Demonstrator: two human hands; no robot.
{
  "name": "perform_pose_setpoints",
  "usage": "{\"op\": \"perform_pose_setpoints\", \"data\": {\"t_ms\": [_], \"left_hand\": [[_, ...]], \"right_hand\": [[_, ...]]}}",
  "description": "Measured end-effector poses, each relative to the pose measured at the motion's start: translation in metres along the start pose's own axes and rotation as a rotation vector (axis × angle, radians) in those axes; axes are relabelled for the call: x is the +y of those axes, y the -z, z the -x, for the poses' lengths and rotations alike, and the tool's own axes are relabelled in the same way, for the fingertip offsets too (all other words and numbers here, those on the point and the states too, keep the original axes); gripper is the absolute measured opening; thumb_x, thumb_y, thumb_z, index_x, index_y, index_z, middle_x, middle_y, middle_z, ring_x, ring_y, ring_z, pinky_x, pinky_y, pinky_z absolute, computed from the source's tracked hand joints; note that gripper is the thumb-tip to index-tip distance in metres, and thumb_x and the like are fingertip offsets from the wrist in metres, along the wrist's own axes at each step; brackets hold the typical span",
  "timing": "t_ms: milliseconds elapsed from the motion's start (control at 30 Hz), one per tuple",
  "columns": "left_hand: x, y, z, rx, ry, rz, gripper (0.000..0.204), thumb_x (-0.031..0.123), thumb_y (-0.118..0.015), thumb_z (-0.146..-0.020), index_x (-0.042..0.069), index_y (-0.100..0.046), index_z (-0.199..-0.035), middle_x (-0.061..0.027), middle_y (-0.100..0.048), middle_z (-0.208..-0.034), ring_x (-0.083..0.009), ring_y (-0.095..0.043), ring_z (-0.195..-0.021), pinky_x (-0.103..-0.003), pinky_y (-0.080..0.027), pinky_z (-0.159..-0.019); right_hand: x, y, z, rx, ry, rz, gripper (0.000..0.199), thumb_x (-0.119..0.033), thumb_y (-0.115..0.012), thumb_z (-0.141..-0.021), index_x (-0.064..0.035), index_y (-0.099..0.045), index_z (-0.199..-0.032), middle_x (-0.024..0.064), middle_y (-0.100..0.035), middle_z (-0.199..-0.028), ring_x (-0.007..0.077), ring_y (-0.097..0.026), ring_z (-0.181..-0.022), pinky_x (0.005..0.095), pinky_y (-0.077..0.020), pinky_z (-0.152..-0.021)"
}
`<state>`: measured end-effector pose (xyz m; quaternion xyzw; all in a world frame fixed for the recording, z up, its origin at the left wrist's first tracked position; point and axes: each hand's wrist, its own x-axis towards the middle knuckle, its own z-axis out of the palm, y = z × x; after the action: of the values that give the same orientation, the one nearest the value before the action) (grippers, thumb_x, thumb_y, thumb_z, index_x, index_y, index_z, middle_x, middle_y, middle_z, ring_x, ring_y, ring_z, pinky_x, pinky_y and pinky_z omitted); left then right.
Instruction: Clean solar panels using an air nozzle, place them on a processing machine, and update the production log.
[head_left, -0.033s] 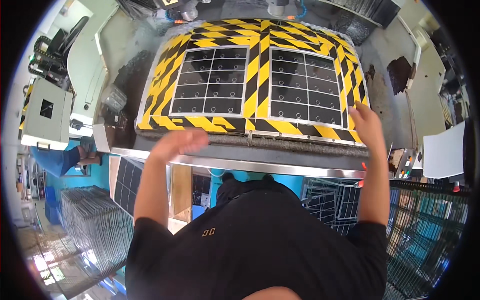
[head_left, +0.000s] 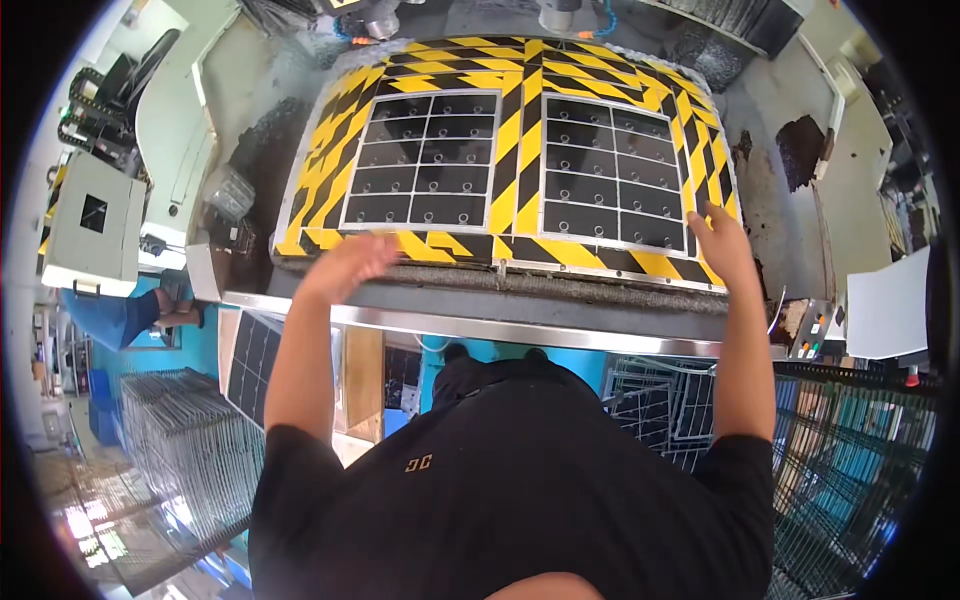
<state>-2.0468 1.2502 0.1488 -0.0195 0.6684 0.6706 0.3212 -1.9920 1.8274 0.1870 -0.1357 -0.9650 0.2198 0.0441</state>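
Two flat black rectangular panels, each divided by white lines and marked with small rings, lie side by side on a yellow-and-black striped bed. My left hand is over the bed's near left edge, just below the left panel. Its fingers are stretched out, slightly blurred, and hold nothing. At the near right corner of the right panel, my right hand has its fingers apart and nothing in it. Whether its fingertips touch the panel's edge or hover over it, I cannot tell. Striped tape frames both panels on the bed.
A metal ledge runs between my body and the bed. Nozzle-like machine heads hang beyond its far side. Wire racks stand at the lower left and lower right. On the left is a grey control box; another person's legs show below.
My left hand has shifted slightly up and left, its fingers lifting toward the bed. My right hand has moved a little left, its fingertips now nearer the right panel's corner.
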Motion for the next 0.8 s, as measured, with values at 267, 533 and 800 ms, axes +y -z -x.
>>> {"op": "perform_pose_setpoints", "data": {"t_ms": [267,533,800], "left_hand": [[-0.014,0.085,-0.085,0.632,0.08,-0.739,0.04,0.027,-0.06,-0.08,-0.005,-0.064,-0.103,-0.0258,-0.063,-0.109,-0.038,-0.059,-0.104,-0.042,-0.045,-0.089],[-0.002,0.087,-0.115,0.449,0.078,-1.36,0.029,0.026,-0.061,-0.081,0.0,-0.069,-0.091,-0.0219,-0.067,-0.096,-0.0401,-0.062,-0.09,-0.044,-0.047,-0.08],[-0.002,0.12,-0.107,0.627,0.274,-0.209,0.013,0.016,-0.059,-0.086,0.009,-0.057,-0.075,-0.0013,-0.05,-0.062,-0.0124,-0.047,-0.05,-0.026,-0.038,-0.043]], "right_hand": [[0.049,-0.073,-0.03,-0.178,-0.152,0.11,0.058,-0.04,-0.06,-0.086,0.0061,-0.056,-0.122,0.0288,-0.06,-0.116,0.0401,-0.057,-0.112,0.0415,-0.0445,-0.096],[0.062,-0.072,-0.022,-0.132,-0.266,-0.107,0.058,-0.041,-0.062,-0.083,0.0052,-0.06,-0.118,0.0278,-0.062,-0.115,0.0383,-0.058,-0.112,0.0408,-0.0447,-0.096],[0.046,-0.072,-0.037,-0.11,-0.431,-0.537,0.052,-0.038,-0.07,-0.078,0.0085,-0.064,-0.1,0.016,-0.067,-0.09,0.0242,-0.063,-0.08,0.0367,-0.0489,-0.072]]}}
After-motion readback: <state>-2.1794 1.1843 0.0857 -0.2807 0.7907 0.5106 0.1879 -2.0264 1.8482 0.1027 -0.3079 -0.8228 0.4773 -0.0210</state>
